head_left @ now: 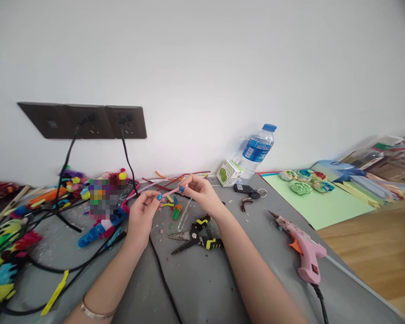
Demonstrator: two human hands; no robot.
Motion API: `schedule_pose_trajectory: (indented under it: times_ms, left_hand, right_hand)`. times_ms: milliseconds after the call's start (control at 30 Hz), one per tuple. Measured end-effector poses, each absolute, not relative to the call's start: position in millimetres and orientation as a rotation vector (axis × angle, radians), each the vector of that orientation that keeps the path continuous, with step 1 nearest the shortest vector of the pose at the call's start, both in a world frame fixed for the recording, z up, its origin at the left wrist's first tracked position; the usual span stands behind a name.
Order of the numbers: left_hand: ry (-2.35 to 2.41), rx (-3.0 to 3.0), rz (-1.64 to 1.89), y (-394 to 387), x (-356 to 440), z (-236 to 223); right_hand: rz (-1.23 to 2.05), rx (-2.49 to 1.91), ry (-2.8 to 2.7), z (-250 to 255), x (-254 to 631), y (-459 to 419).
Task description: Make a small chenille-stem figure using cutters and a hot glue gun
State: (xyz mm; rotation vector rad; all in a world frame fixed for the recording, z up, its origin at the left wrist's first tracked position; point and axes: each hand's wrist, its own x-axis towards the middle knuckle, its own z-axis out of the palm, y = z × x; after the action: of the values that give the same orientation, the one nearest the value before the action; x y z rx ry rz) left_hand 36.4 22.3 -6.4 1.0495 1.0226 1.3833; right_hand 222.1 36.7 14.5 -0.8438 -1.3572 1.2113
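Note:
Pinched between both of my hands is a thin pink pipe cleaner (170,192), stretched over the grey table (195,288). My left hand (143,211) grips one end between thumb and finger. The other end sits in the fingertips of my right hand (200,193). Just below them lie open wire-cutting pliers (195,235) with black and yellow handles. A folded pale, glittery pipe cleaner (184,216) and a small green and orange piece (176,212) rest beside the pliers. Behind my hands, several loose red and pink pipe cleaners (168,182) cross each other.
A pink glue gun (302,247) lies at right, its cord running forward. Near the wall stand a water bottle (257,150) and a small box (228,173), with keys (253,191) close by. Colourful pipe-cleaner crafts (97,229) and black cables (70,270) crowd the left. Paper flowers (301,187) sit on green paper.

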Motion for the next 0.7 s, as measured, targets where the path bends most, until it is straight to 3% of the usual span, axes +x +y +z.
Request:
schedule_pose_trajectory:
  times_ms: [400,567,700]
  left_hand:
    - [0.950,1.457,1.226,20,35,-11]
    - [1.104,1.468,1.358,25,29,-9]
    - [1.165,1.464,1.393,28,27,-9]
  right_hand:
    - [1.124,-0.973,-1.464,24,230,33]
    - [0.516,-1.705,-1.538,36,284,24]
    - [0.439,-2.344,-1.430,40,337,10]
